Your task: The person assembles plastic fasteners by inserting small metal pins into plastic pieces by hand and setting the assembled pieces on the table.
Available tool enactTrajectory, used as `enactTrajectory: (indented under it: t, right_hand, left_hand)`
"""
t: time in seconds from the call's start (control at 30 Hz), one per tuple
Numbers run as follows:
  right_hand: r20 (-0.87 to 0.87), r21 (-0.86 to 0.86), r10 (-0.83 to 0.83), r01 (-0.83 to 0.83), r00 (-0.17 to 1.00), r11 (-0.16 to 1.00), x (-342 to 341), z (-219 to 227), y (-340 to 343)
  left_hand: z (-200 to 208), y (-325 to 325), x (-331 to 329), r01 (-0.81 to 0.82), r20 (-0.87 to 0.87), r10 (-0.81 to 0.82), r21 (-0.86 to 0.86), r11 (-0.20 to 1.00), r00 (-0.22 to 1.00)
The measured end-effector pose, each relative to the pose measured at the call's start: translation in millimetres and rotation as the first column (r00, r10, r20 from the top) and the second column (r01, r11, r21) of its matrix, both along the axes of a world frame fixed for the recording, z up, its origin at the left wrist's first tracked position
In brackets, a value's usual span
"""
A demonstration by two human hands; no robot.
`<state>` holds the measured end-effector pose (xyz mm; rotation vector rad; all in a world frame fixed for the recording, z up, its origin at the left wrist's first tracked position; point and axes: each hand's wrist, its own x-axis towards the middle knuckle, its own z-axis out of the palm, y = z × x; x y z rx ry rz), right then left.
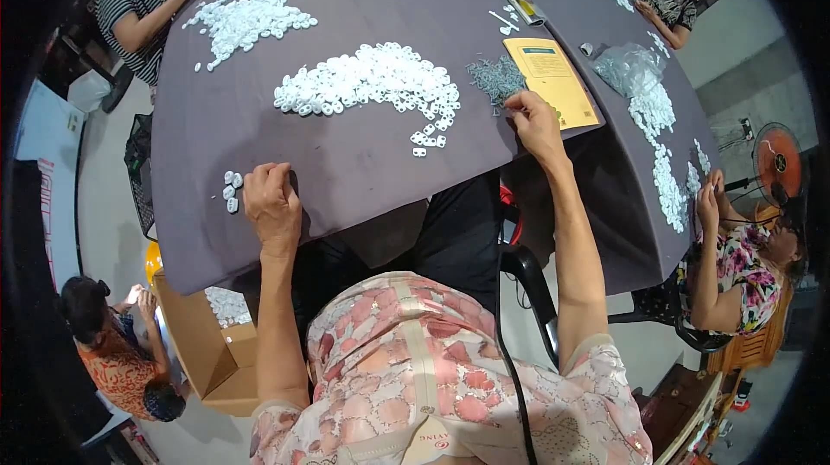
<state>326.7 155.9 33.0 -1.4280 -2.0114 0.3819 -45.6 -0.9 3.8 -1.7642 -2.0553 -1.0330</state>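
My left hand (pixel 273 203) rests at the near left of the grey cloth with its fingers curled; whatever they hold, if anything, is hidden. Just left of it lie several small white oval plastic pieces (pixel 232 192) in a short column. My right hand (pixel 538 126) is at the near edge of a pile of tiny grey slender parts (pixel 494 80), thumb and fingers pinched together. What sits between those fingertips is too small to make out. Between and beyond my hands spreads a large heap of white two-holed plastic pieces (pixel 372 78).
A yellow booklet (pixel 566 76) lies beside my right hand. More white pieces (pixel 251 24) are heaped at the far left. Right of it, a plastic bag (pixel 627 67) lies on the adjoining table. A cardboard box (pixel 203 353) stands below at left. Other people sit around.
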Motion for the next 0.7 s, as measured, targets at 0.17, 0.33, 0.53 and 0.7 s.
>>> enactTrajectory:
  t: [0.17,0.33,0.53,0.7]
  right_hand:
    - [0.141,0.085,0.078,-0.090,0.987,0.992,-10.5,0.6,-0.8]
    - [0.234,0.153,0.021,-0.059,0.972,0.986,-13.8,-6.1,-0.8]
    - [0.374,0.209,-0.002,-0.082,0.927,0.974,-19.4,-4.5,-7.6]
    - [0.448,0.231,0.037,-0.156,0.893,0.960,-17.0,-7.7,-10.3]
  left_hand:
    - [0.3,-2.1,-3.3,0.002,0.022,-0.003,0.003,1.000,1.000]
    - [0.8,-3.0,-2.2,0.013,0.006,-0.013,0.027,1.000,1.000]
    - [0.3,-4.4,8.8,0.068,0.032,-0.069,0.030,0.997,0.997]
    - [5.2,6.5,31.5,0.206,0.079,-0.203,-0.037,0.978,0.976]
